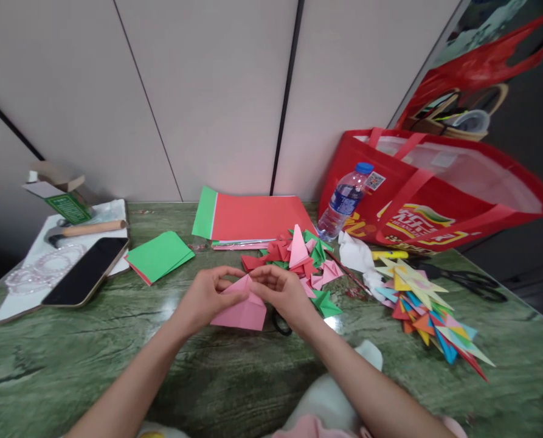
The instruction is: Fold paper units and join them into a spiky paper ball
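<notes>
A sheet of pink paper (pixel 240 315), partly folded to a point at its top, is held between both hands just above the table. My left hand (pixel 211 297) grips its left side, thumb across the front. On the upper right edge, the thumb and fingers of my right hand (pixel 284 293) pinch the paper near the point. Just beyond the hands lies a heap of folded red, pink and green paper pieces (pixel 299 252). A black ring-shaped thing (pixel 281 325), perhaps a scissor handle, shows partly beneath my right hand.
Green paper sheets (pixel 159 255) and a phone (pixel 89 271) lie left, near a hammer (pixel 93 228) and a small box (pixel 68 204). Red sheets (pixel 257 216) lie behind. At right are a water bottle (pixel 344 201), a red bag (pixel 390 188), colourful folded paper (pixel 430 316) and black scissors (pixel 469 283).
</notes>
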